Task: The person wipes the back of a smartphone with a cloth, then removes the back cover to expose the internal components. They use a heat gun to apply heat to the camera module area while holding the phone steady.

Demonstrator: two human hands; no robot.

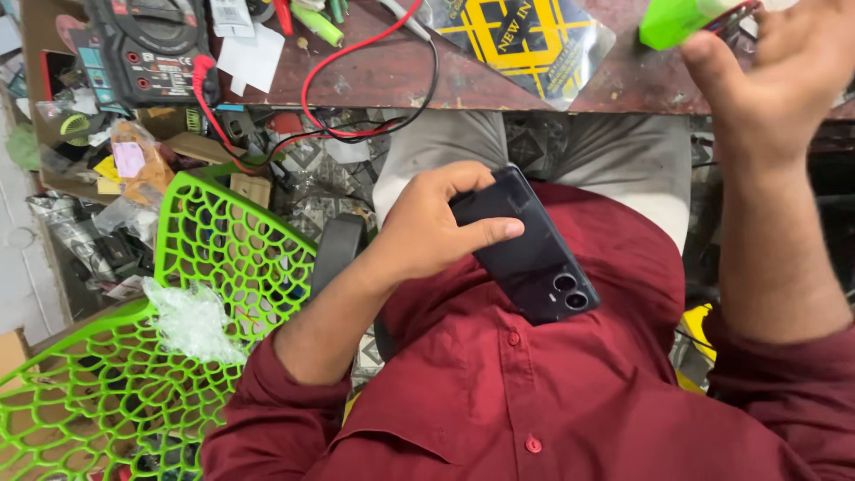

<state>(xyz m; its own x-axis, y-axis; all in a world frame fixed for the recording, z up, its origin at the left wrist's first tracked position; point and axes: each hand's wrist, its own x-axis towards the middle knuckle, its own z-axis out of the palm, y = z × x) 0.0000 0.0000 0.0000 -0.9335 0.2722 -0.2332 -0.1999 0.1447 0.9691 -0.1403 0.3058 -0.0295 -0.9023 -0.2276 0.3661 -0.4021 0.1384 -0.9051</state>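
Scuffed brown wood bench (392, 76), cluttered w/ wires. L hand (427, 227) fingers wrapped round glossy black phone (527, 245); R hand (784, 76) fingers loosely spread nr green plastic tool (677, 20).

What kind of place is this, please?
Probably a small phone or electronics repair bench. A multimeter with red and black leads lies on the worn desk, and the left hand holds a dark phone back side up.

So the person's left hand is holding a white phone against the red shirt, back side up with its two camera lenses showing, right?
Not quite: the head view shows the phone is black, not white. The left hand does hold it against the red shirt, back side up, two lenses showing.
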